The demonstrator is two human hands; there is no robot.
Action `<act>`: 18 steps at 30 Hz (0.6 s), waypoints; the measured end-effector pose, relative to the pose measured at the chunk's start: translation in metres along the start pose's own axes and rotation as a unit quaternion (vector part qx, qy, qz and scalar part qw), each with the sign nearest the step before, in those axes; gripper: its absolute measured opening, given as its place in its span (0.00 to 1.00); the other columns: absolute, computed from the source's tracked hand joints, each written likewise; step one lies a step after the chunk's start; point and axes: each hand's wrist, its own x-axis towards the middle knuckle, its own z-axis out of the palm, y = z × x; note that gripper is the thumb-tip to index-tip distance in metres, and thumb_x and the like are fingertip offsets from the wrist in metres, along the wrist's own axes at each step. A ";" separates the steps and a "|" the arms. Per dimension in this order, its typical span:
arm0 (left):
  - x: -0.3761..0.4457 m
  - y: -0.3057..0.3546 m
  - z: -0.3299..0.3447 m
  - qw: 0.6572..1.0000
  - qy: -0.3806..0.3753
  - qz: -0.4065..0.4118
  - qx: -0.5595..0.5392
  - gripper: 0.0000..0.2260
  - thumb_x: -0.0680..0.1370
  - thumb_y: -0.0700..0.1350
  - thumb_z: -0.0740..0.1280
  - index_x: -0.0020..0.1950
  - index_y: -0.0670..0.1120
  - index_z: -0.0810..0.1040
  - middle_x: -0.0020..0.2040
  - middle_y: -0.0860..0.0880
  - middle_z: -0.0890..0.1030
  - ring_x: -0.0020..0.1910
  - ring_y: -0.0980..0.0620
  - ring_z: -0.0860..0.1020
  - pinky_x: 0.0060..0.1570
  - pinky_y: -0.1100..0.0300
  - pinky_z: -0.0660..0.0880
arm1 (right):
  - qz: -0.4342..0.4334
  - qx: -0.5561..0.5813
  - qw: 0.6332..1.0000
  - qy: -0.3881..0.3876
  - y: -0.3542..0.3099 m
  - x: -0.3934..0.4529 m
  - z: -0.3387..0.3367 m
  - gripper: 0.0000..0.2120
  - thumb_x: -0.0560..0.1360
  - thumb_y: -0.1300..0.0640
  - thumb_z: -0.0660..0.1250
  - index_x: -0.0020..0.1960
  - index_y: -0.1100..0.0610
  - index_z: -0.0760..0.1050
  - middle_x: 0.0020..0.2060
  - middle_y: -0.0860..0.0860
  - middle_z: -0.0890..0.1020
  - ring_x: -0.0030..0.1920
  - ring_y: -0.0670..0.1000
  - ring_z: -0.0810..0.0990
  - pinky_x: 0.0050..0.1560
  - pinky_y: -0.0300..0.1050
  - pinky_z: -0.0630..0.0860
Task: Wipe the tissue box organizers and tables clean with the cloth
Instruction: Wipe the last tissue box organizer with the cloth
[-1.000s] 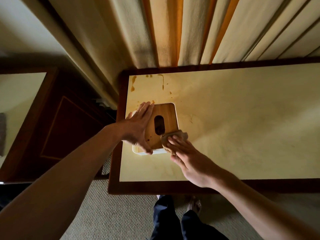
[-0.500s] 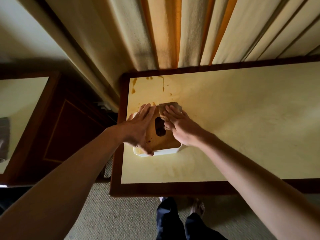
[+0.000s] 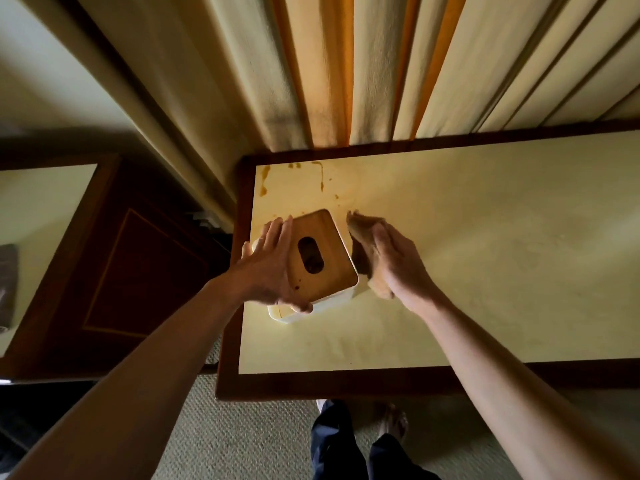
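Two hands at work: our left hand [image 3: 268, 268] steadies the organizer [image 3: 318, 261] flat-fingered; right hand [image 3: 388, 261] presses the cloth [image 3: 360, 225] seemingly against its side. Counter [image 3: 450, 271] stains [image 3: 265, 178] remain unwiped.

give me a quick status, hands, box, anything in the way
Left hand flat against tissue box organizer, steadying it. Right hand presses cloth on its right side. Brown stains on table far corner. Nothing blocking.

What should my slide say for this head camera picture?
Left hand steadies the box; right hand wipes its side with a cloth.
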 end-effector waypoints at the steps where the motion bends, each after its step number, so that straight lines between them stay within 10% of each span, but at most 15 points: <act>1: -0.001 0.003 0.003 1.000 0.018 -0.021 -0.010 0.72 0.53 0.75 0.75 0.77 0.54 0.28 0.80 0.54 0.36 0.80 0.44 0.40 0.74 0.31 0.47 | 0.015 0.012 1.000 0.013 0.001 0.000 -0.002 0.16 0.84 0.49 0.52 0.60 0.53 0.75 0.53 0.62 0.81 0.48 0.53 0.82 0.44 0.43 0.78; 12: -0.013 0.067 0.038 0.931 0.213 -0.248 -0.159 0.68 0.56 0.76 0.73 0.79 0.43 0.41 0.79 0.43 0.48 0.79 0.41 0.45 0.74 0.31 0.49 | -0.026 -0.086 0.994 0.057 -0.001 0.007 -0.008 0.16 0.85 0.55 0.52 0.64 0.61 0.73 0.50 0.52 0.77 0.46 0.43 0.77 0.44 0.38 0.78; 18: -0.008 0.107 0.038 0.862 0.204 -0.385 -0.259 0.72 0.58 0.73 0.75 0.78 0.41 0.30 0.80 0.38 0.40 0.79 0.40 0.38 0.75 0.36 0.45 | -0.043 -0.091 0.991 0.093 0.006 0.014 -0.011 0.15 0.84 0.58 0.54 0.60 0.66 0.75 0.47 0.55 0.79 0.45 0.51 0.78 0.40 0.32 0.75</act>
